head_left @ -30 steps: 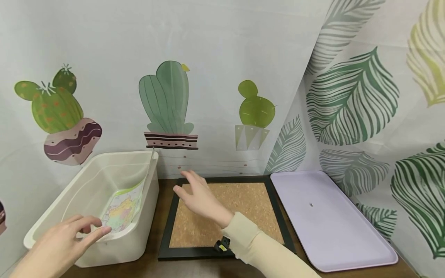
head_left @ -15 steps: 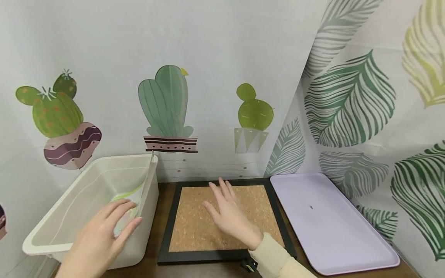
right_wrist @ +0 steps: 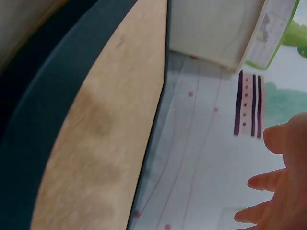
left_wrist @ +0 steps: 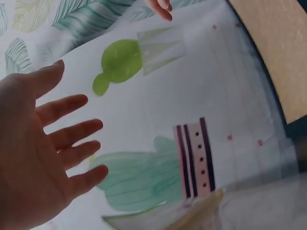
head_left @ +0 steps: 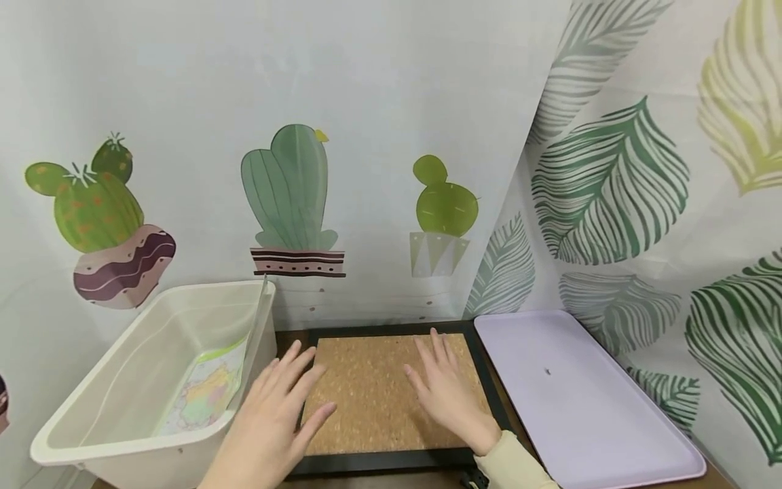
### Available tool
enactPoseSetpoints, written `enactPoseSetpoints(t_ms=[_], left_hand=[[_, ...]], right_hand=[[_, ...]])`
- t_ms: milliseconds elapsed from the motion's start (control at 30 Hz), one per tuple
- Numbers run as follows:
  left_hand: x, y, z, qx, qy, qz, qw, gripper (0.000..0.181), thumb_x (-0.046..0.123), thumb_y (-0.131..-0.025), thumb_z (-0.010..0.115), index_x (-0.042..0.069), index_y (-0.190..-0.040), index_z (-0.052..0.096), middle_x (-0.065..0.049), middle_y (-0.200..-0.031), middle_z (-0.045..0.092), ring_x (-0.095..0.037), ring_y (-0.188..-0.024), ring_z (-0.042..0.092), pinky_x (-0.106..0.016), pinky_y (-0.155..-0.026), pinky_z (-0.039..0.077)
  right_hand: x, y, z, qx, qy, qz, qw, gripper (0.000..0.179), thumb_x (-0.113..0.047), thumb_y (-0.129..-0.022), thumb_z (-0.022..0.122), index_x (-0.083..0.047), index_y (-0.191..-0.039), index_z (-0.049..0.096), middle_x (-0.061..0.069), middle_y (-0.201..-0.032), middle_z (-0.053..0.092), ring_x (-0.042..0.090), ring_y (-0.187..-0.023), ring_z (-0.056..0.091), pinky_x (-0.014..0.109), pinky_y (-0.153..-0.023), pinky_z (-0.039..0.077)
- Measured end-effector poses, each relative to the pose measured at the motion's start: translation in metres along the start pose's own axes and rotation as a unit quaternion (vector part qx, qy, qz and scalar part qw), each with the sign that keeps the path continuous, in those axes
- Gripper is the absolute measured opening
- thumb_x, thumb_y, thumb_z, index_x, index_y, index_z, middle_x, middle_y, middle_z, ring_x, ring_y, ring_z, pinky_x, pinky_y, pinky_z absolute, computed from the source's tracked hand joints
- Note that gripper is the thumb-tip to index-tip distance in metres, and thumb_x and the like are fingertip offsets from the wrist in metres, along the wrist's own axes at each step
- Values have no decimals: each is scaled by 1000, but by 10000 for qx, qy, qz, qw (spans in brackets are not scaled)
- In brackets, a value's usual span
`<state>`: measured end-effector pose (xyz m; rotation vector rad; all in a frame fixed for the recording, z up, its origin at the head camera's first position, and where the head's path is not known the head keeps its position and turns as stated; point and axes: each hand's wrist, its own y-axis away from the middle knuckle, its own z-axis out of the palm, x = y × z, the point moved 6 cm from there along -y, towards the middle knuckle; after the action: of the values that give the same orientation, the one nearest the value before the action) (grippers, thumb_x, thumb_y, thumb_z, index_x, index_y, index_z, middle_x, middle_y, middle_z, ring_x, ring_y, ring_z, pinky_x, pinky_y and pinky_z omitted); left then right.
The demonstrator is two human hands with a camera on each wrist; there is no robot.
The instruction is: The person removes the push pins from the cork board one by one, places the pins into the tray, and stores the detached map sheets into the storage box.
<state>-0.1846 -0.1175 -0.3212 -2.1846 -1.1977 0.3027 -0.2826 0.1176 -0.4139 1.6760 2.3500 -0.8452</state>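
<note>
A cork board (head_left: 373,401) in a black frame (head_left: 379,462) lies on the table in front of me. My left hand (head_left: 269,414) is over its left edge, fingers spread and nothing in them. The left wrist view shows the same hand (left_wrist: 53,139) with its fingers apart. Over the right half of the cork is my right hand (head_left: 449,397), fingers extended and holding nothing. In the right wrist view part of that hand (right_wrist: 280,177) shows at the right edge, beside the cork surface (right_wrist: 105,129).
Left of the board stands a white plastic bin (head_left: 140,445), with a colourful map sheet (head_left: 208,394) leaning inside against its right wall. A lilac tray (head_left: 580,407) lies to the right. Behind everything hangs a curtain (head_left: 373,136) printed with cacti and leaves.
My left hand has moved from the bin's front rim rightward to the board's left edge, its fingers spreading. My right hand has shifted right across the cork. The map sheet stays in the bin.
</note>
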Motion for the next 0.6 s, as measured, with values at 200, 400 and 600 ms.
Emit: enactPoseSetpoints(t_ms=[200,400,600], left_hand=[[-3,-6,38,-708,218,-405,9964,54,50,-96,58,13,-135,58,-15,-148,43,-34,-144,26,-60,-108,28],[-19,-13,77,-1345,219,-976,9859,66,59,-99,42,14,-147,47,-14,-159,25,-35,-147,12,-66,-110,15],[-33,-16,103,-1711,328,-1420,9744,67,57,-100,41,14,-151,41,-15,-160,20,-36,-148,8,-69,-109,6]], right_hand=[[22,4,-2,80,299,234,9992,66,-52,-103,36,-7,-152,36,26,-158,17,47,-144,11,68,-107,21],[37,2,-3,101,378,408,9984,62,-50,-104,35,-14,-155,31,23,-159,14,43,-146,5,70,-107,17],[52,0,2,-271,572,679,9957,60,-48,-105,36,-20,-157,25,18,-161,5,40,-147,-2,69,-109,11]])
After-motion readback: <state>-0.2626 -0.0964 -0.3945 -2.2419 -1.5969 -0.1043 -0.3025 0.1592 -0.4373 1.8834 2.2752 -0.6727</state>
